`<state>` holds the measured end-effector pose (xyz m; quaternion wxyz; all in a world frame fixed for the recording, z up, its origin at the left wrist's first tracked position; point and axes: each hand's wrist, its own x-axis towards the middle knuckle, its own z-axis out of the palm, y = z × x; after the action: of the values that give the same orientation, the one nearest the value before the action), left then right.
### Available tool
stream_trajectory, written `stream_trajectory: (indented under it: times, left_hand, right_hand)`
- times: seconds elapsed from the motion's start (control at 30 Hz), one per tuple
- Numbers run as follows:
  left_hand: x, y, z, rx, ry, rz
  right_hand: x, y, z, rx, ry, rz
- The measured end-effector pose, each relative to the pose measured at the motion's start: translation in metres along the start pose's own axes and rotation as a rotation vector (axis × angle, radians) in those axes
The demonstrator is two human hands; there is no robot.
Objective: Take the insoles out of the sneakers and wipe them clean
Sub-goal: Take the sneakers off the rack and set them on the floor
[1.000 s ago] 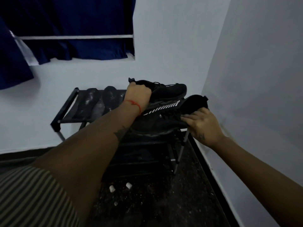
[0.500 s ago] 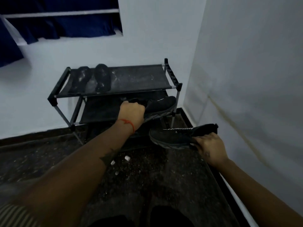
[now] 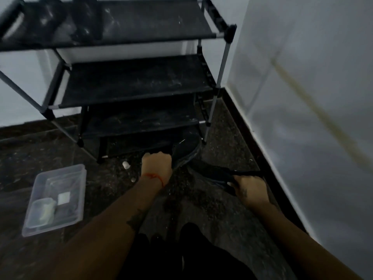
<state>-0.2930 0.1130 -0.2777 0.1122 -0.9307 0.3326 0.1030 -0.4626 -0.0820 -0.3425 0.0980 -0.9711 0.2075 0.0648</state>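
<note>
Head view, low over a dark speckled floor (image 3: 218, 209) in a white-walled corner. Left hand (image 3: 156, 165), red thread at the wrist, curled tight round the collar of a black sneaker (image 3: 186, 151), held just in front of the bottom tier of the black shoe rack (image 3: 141, 33). Right hand (image 3: 251, 190) to the right of the rack's front leg, fingers pinched on the heel end of the second black sneaker (image 3: 214, 172), toe pointing back toward the rack; both shoes low near the floor, contact with it impossible to judge in the blur. Two dark insoles (image 3: 66, 19) lying side by side on the rack's top shelf, left end. Clear plastic tray (image 3: 40, 178) on the floor left of the rack, holding a small tub and a pale square. Two small white lumps (image 3: 126, 165) on the floor just in front of the rack.
</note>
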Motion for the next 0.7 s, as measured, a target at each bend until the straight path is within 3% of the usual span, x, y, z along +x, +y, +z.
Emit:
stream_trajectory:
  times: [0.27,0.7]
  left_hand:
    - [0.024,0.026,0.103,-0.135,-0.114,-0.108]
    - [0.064,0.075,0.168,-0.269,-0.192,-0.147]
  right_hand:
    - [0.025,0.001,0.079,-0.027,-0.158,0.177]
    - [0.079,-0.015,0.147,-0.125,-0.140,0.324]
